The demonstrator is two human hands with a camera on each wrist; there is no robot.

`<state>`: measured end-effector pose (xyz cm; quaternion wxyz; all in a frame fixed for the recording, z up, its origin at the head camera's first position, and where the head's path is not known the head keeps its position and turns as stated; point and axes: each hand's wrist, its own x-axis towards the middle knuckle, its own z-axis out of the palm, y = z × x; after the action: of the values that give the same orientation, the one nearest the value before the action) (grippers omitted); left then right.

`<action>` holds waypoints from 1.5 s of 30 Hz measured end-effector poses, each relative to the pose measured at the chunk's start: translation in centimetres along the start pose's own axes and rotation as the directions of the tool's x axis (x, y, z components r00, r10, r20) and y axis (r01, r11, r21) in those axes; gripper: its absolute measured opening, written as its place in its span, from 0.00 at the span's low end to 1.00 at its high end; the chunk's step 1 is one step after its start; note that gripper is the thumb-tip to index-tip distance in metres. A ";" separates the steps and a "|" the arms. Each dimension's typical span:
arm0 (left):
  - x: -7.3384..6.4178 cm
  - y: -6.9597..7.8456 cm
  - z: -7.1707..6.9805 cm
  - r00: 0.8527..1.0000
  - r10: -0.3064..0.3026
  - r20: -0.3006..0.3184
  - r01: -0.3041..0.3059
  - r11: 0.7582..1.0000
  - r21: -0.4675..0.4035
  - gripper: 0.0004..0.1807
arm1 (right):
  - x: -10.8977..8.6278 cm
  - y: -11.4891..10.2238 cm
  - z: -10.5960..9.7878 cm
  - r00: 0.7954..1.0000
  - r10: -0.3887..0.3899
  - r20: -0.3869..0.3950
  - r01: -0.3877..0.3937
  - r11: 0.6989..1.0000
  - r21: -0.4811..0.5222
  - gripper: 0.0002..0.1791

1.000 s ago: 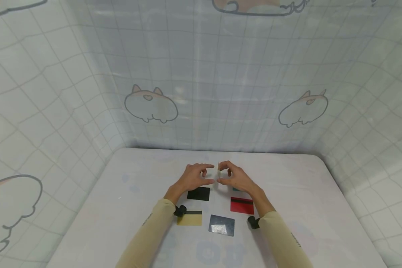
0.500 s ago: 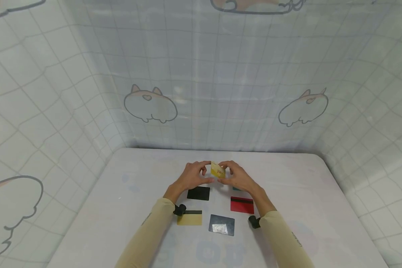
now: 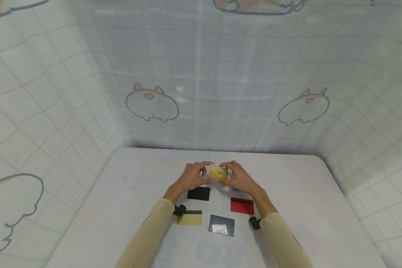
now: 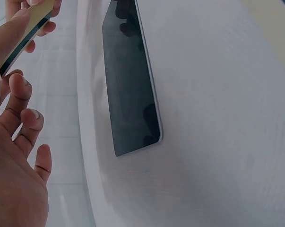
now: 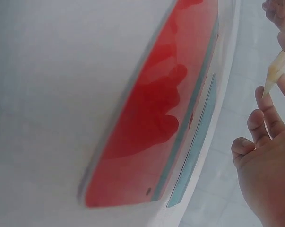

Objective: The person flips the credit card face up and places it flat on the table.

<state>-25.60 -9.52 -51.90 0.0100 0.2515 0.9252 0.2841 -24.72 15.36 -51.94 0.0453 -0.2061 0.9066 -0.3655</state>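
Observation:
A yellow card (image 3: 217, 172) stands raised over the back middle of the table, its printed face toward the head camera. My left hand (image 3: 190, 177) pinches its left end with thumb and index finger. At the other end, the thumb and fingers of my right hand (image 3: 238, 179) hold it too. In the left wrist view a dark stripe runs along the back of this yellow card (image 4: 37, 23). Below the left hand lies a black card (image 3: 199, 193). A red card (image 3: 242, 207) and a partly hidden teal card (image 5: 195, 142) lie beneath the right hand.
Nearer the front of the white table (image 3: 147, 163) lie a gold card (image 3: 190, 220) with a dark stripe and a shiny grey card (image 3: 222, 225). Black wrist cameras sit at both cuffs. A grid-patterned curtain (image 3: 201, 111) encloses the table's back and sides.
The yellow card, edge-on in the right hand a second ago, has turned its printed face toward the head camera. The left fingers have come onto its left end.

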 end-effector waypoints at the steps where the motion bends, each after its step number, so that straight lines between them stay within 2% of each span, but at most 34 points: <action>1: 0.0 0.0 0.0 1.000 -0.004 0.000 0.004 1.000 0.003 0.38 | -0.1 0.0 0.0 1.000 -0.002 -0.001 0.002 1.000 -0.004 0.33; 8: -0.3 0.3 -0.2 1.000 -0.005 -0.005 0.005 1.000 0.015 0.37 | -0.4 -0.1 0.0 1.000 -0.008 -0.002 0.008 1.000 -0.027 0.32; 16: -0.5 0.5 -0.4 1.000 0.009 -0.019 -0.010 1.000 -0.015 0.35 | -0.9 -0.4 -0.6 1.000 -0.017 0.000 0.017 0.995 -0.096 0.33; 23: -0.7 0.5 -0.3 1.000 -0.007 -0.014 0.007 1.000 0.023 0.33 | -1.2 -0.5 -0.9 1.000 -0.029 -0.001 0.029 0.991 -0.128 0.32; 29: -1.0 0.5 -0.1 0.998 -0.058 0.010 0.058 0.996 0.069 0.33 | -1.4 -0.2 -0.9 1.000 0.009 0.012 -0.006 0.987 -0.161 0.30; 45: -1.1 0.0 1.0 0.987 -0.117 0.114 0.100 0.984 0.145 0.32 | -1.4 0.1 -0.3 0.987 0.127 0.101 -0.106 0.975 -0.194 0.29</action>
<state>-24.48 -9.49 -52.90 0.0647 0.2177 0.9526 0.2024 -23.52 16.15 -51.87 0.0981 -0.1760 0.9436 -0.2626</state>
